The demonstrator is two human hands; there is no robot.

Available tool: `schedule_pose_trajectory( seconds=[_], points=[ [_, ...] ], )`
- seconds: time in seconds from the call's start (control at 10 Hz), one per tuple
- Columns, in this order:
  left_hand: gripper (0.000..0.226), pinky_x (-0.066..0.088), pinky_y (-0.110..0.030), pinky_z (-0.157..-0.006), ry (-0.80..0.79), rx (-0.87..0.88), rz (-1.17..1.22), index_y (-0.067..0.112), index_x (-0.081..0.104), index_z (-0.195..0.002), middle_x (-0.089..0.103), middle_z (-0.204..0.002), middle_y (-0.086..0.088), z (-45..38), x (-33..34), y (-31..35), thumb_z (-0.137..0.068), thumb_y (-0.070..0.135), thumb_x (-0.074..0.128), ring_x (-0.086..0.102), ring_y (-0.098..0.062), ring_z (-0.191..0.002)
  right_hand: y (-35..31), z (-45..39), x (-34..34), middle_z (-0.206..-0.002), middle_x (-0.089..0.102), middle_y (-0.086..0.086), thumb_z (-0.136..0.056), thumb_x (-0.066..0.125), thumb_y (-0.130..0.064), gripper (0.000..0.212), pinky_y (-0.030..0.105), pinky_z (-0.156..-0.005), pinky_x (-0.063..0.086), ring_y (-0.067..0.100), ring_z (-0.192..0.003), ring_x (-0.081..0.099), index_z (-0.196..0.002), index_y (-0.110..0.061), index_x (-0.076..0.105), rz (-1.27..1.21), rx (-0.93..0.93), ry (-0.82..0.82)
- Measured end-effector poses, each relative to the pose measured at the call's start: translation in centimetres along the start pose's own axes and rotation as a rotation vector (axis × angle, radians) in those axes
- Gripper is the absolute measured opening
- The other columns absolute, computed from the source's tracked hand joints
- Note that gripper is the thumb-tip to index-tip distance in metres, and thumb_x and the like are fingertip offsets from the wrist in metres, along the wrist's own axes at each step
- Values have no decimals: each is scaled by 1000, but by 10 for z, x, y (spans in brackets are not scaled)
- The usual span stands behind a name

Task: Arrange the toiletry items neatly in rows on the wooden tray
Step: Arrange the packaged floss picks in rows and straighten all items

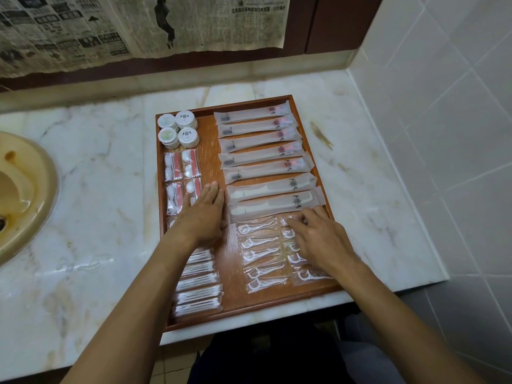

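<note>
The wooden tray [210, 151] lies on the marble counter, filled with rows of toiletries. Round soap packs [178, 128] sit at its far left corner, with cotton kits [181, 166] below them and cotton swab packs [198, 293] at the near left. Toothbrush sachets [257, 139] and two comb sachets [273, 194] fill the right column, and floss pick packets [260, 253] lie in two columns nearest me. My left hand [203, 214] rests flat on the tray's middle, fingers straight. My right hand [318, 234] touches the top packet of the right floss column with bent fingertips; whether it pinches the packet is hidden.
The marble counter [91, 217] carries the tray, whose near edge overhangs the counter front. A beige sink basin [25, 195] sits at the far left. Newspaper sheets [138, 26] hang on the wall behind. A tiled wall [443, 106] closes the right side.
</note>
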State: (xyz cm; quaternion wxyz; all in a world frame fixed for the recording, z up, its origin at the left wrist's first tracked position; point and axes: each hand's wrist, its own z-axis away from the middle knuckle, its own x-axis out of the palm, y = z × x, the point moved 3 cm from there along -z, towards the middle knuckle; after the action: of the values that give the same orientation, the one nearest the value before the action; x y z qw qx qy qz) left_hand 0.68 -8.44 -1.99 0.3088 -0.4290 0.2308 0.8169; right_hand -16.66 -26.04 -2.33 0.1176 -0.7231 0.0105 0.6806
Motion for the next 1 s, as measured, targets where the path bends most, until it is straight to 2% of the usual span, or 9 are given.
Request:
schedule_pose_trajectory(
  seconds=[0.3, 0.5, 0.6, 0.8, 0.9, 1.0],
  points=[
    [79, -5, -49, -119, -4, 4, 7, 11, -8, -154, -15, -161, -6, -1, 1, -2, -99, 26, 46, -14, -19, -148, 22, 37, -19, -93, 62, -4, -81, 74, -16, 15, 28, -48, 48, 14, -86, 51, -96, -18, 72, -195, 63, 65],
    [80, -5, -50, -119, -2, 2, 10, 11, -9, -154, -15, -161, -6, -1, 2, -3, -98, 26, 47, -14, -20, -148, 18, 77, -13, -89, 60, -8, -77, 78, -22, 12, 21, -51, 48, 11, -83, 54, -85, -19, 70, -211, -59, -34],
    [79, -5, -50, -119, -5, 3, 10, 10, -8, -154, -15, -161, -7, -1, 1, -1, -99, 26, 46, -14, -20, -148, 12, 83, -5, -88, 59, -7, -79, 76, -20, 9, 23, -50, 48, 12, -85, 52, -86, -20, 71, -173, -136, -74],
    [77, -4, -50, -120, -17, 3, 9, 11, -8, -154, -17, -161, -6, -1, 1, -2, -100, 27, 44, -15, -20, -148, 6, 79, 4, -85, 59, -6, -80, 71, -21, 4, 25, -50, 47, 12, -85, 51, -84, -20, 71, -123, -178, -54],
    [77, -3, -50, -120, -17, 6, 19, 11, -9, -154, -17, -161, -6, -1, 2, -2, -100, 27, 44, -15, -20, -148, 7, 79, 7, -82, 58, -7, -86, 59, -24, 14, 27, -49, 48, 12, -84, 49, -81, -21, 72, -124, -184, -51],
    [78, -2, -50, -120, -17, 10, 25, 11, -9, -154, -17, -161, -6, -2, 3, -3, -100, 27, 45, -15, -20, -148, 8, 79, 8, -82, 59, -7, -82, 70, -20, 3, 28, -48, 48, 12, -84, 50, -81, -21, 72, -132, -189, -73]
  ],
)
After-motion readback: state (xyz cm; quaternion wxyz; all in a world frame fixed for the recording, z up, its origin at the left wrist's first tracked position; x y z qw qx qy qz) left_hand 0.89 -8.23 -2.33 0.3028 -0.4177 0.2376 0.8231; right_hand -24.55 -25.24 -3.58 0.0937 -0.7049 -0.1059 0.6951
